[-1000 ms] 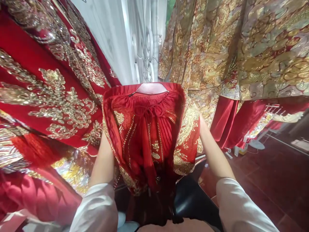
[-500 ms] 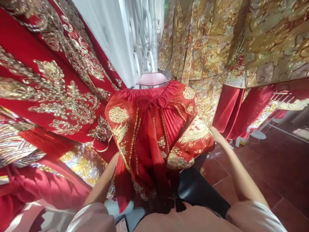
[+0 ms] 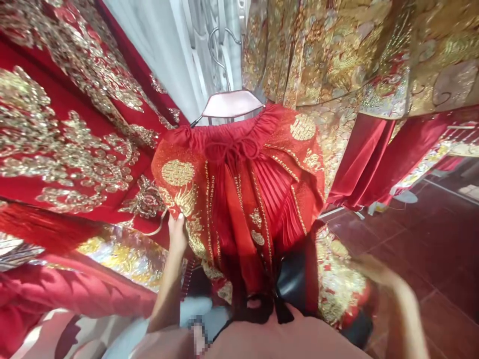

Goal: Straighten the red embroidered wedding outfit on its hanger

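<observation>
A red pleated skirt (image 3: 245, 249) with gold embroidery and a drawstring bow at its waist hangs from a hanger (image 3: 232, 104) in front of me. My left hand (image 3: 177, 233) pinches the skirt's left edge, the thumb in front and the other fingers hidden behind the cloth. Low on the right, my right hand (image 3: 368, 268) is smeared by motion beside an embroidered panel (image 3: 337, 276) of the skirt. Whether its fingers grip that panel cannot be made out.
Red garments with gold beading (image 3: 86, 149) hang close on the left. Gold brocade garments (image 3: 329, 60) and red cloth (image 3: 364, 159) hang on the right. A white curtain (image 3: 160, 55) is behind the hanger. Dark red floor tiles (image 3: 441, 244) show at lower right.
My right hand has moved down and outward, and the skirt's right panel has swung down with it, baring more pleats. My left hand, hidden before, now shows on the left edge.
</observation>
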